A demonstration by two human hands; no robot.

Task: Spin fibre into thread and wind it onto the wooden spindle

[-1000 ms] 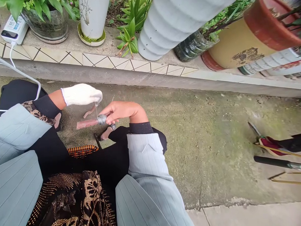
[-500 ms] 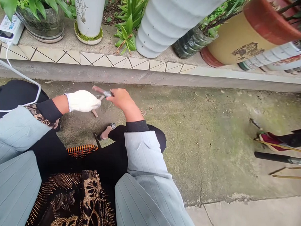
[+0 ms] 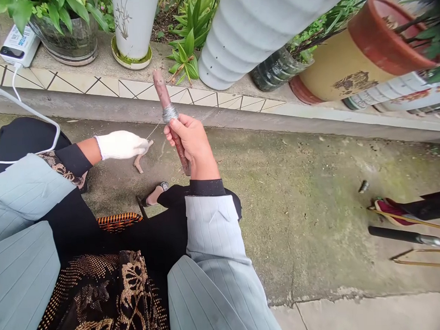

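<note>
My left hand (image 3: 120, 145), in a white knitted glove, is closed on a small pale branch (image 3: 138, 164) whose bent end shows below the fingers. My right hand (image 3: 193, 142) is bare and wrapped round a brown stick (image 3: 161, 89), which points up and away. Silvery wire (image 3: 170, 113) is wound in a coil about the stick's middle, just above my thumb. From that coil a thin strand (image 3: 154, 130) runs down to the gloved fingers. The glove hides how the strand and branch are gripped.
Beyond my hands a tiled ledge (image 3: 138, 89) carries several plant pots and a white power bank (image 3: 20, 44) with a cable. At right are a person's red shoe (image 3: 391, 211) and a dark tube (image 3: 399, 235) on the concrete floor (image 3: 279, 206).
My right hand has turned and moved slightly right, swinging the stick from beside the glove to point away. The wire strand now shows between my hands. My left hand has barely moved.
</note>
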